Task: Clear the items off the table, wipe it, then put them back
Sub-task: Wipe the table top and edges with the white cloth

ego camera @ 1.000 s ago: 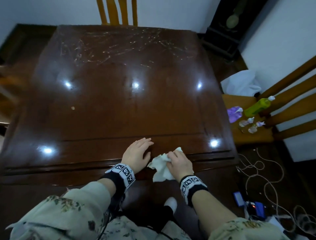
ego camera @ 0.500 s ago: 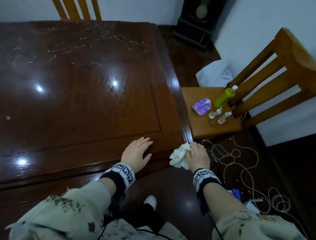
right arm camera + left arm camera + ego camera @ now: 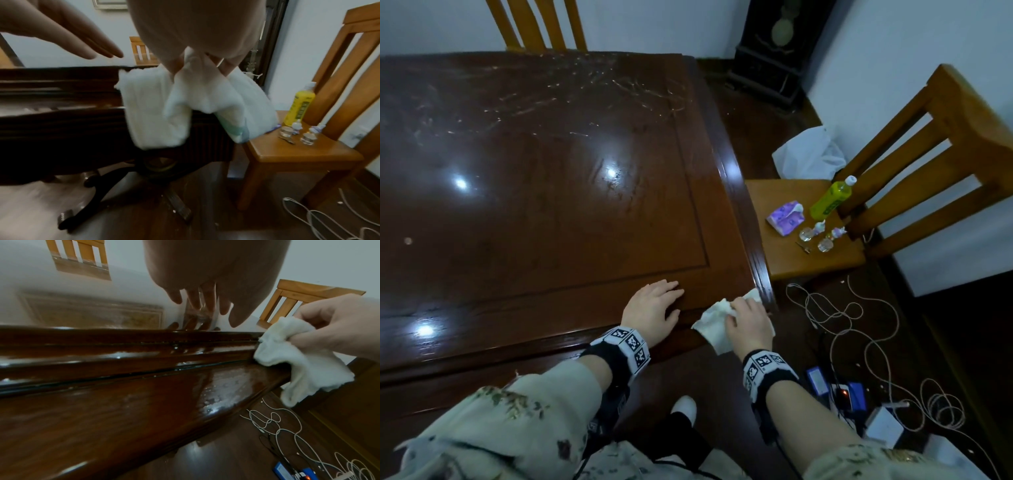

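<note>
Table (image 3: 544, 192) wiping is at its near right corner: right hand (image 3: 748, 323) clutches the cloth (image 3: 710, 325) there, left hand (image 3: 654, 310) lies flat. Next, bring items from the chair (image 3: 815, 260) back.

Chair (image 3: 815, 260) (bottle (image 3: 828, 200) on it) stands right of table (image 3: 551, 205).

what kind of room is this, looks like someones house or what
Most likely a dining room in a home. A large glossy dark wood table has slat-backed wooden chairs beside it, a dark tall-case clock stands in the corner, and charger cables lie loose on the wood floor.
</note>
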A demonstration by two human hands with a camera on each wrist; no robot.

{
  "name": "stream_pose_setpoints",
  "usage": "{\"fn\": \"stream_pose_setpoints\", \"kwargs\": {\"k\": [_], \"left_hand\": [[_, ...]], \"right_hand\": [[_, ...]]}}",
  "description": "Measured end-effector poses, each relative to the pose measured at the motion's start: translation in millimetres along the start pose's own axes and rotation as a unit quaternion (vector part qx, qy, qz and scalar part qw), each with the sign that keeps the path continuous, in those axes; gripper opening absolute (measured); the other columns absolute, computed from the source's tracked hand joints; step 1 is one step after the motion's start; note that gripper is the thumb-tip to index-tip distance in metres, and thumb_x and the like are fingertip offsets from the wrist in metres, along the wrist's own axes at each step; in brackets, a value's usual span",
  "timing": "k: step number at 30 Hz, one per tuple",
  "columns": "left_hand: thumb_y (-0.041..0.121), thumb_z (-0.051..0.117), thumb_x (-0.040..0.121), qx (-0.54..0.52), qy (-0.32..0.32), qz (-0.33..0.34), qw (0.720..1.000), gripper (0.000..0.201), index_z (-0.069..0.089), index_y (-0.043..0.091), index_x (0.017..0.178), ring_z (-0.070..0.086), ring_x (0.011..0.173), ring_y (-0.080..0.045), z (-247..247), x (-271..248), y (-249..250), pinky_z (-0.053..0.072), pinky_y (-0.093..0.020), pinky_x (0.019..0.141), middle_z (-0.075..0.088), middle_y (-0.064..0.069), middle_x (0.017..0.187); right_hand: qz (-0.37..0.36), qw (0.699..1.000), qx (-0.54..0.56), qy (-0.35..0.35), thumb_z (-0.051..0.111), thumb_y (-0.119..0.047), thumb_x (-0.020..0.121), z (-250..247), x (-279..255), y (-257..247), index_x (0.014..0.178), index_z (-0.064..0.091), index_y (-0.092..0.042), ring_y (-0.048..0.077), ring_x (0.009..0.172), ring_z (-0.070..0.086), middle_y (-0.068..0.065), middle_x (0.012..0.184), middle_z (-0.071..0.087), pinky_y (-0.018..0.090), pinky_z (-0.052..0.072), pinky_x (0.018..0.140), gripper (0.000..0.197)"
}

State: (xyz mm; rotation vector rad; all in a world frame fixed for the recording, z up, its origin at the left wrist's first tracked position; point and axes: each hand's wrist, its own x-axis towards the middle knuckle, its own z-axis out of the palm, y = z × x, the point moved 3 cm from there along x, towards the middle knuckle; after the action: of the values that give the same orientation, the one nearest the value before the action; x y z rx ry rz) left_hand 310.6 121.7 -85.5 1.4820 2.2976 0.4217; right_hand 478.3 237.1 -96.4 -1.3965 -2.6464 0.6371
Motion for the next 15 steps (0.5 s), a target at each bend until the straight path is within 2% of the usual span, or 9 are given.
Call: {"fn": "stream_pose_setpoints", "kwargs": {"k": [3, 7, 9, 11, 13, 15], "left_hand": [[0.03, 0.053, 0.094, -0.018, 0.008, 0.005, 1.0, 0.044, 0.051, 0.024, 0.137, 0.033, 0.14, -0.014, -11.2, -11.7, -14.9, 0.024, -0.033, 0.117, 0.043, 0.007, 0.147], [0.037, 0.048, 0.096, -0.05, 0.0, 0.01, 0.999, 0.041, 0.053, 0.025, 0.135, 0.034, 0.138, -0.009, -33.6, -37.0, -49.6, 0.024, -0.029, 0.116, 0.048, 0.009, 0.143], [0.047, 0.041, 0.096, -0.078, -0.013, 0.007, 0.997, 0.046, 0.054, 0.025, 0.134, 0.036, 0.137, -0.009, -51.6, -54.6, -71.8, 0.024, -0.029, 0.115, 0.052, 0.008, 0.139], [0.055, 0.031, 0.093, -0.093, -0.004, -0.001, 0.996, 0.055, 0.053, 0.024, 0.134, 0.039, 0.134, -0.011, -72.0, -73.3, -95.9, 0.025, -0.031, 0.114, 0.055, 0.006, 0.136], [0.052, 0.034, 0.095, -0.095, 0.022, -0.028, 0.995, 0.052, 0.051, 0.023, 0.135, 0.044, 0.13, -0.013, -93.3, -90.6, -124.8, 0.027, -0.032, 0.113, 0.055, 0.005, 0.135], [0.043, 0.047, 0.095, -0.094, 0.06, -0.043, 0.993, 0.037, 0.058, 0.022, 0.123, 0.055, 0.111, -0.012, -115.2, -106.3, -151.0, 0.036, -0.029, 0.101, 0.063, 0.006, 0.119]], "right_hand": [[-0.026, 0.998, -0.006, -0.052, 0.056, -0.019, 0.088, 16.7, -6.3, -35.6, 0.104, 0.06, -0.013, 0.019, 0.104, 0.05, 0.002, 0.106, 0.059, 0.026, 0.039, 0.087, 0.018], [-0.091, 0.988, 0.016, -0.125, 0.055, -0.021, 0.089, 33.4, -17.7, -100.6, 0.103, 0.059, -0.012, 0.017, 0.105, 0.05, 0.001, 0.107, 0.058, 0.025, 0.039, 0.087, 0.017], [-0.112, 0.984, 0.052, -0.127, 0.058, -0.02, 0.086, 36.5, -22.2, -143.4, 0.096, 0.059, -0.013, 0.019, 0.099, 0.052, 0.001, 0.1, 0.058, 0.025, 0.039, 0.08, 0.012], [-0.111, 0.984, 0.103, -0.094, 0.061, -0.019, 0.085, 34.1, -21.9, -186.0, 0.097, 0.058, -0.015, 0.016, 0.095, 0.052, -0.003, 0.097, 0.056, 0.025, 0.039, 0.077, 0.013], [-0.098, 0.981, 0.155, -0.058, 0.06, -0.019, 0.086, 30.3, -19.7, -226.4, 0.112, 0.057, -0.02, 0.009, 0.096, 0.049, -0.008, 0.104, 0.053, 0.023, 0.041, 0.084, 0.026], [-0.104, 0.977, 0.176, -0.058, 0.056, -0.018, 0.088, 32.2, -18.4, -264.5, 0.129, 0.051, -0.026, 0.006, 0.1, 0.047, -0.013, 0.109, 0.048, 0.022, 0.04, 0.088, 0.042]]}}
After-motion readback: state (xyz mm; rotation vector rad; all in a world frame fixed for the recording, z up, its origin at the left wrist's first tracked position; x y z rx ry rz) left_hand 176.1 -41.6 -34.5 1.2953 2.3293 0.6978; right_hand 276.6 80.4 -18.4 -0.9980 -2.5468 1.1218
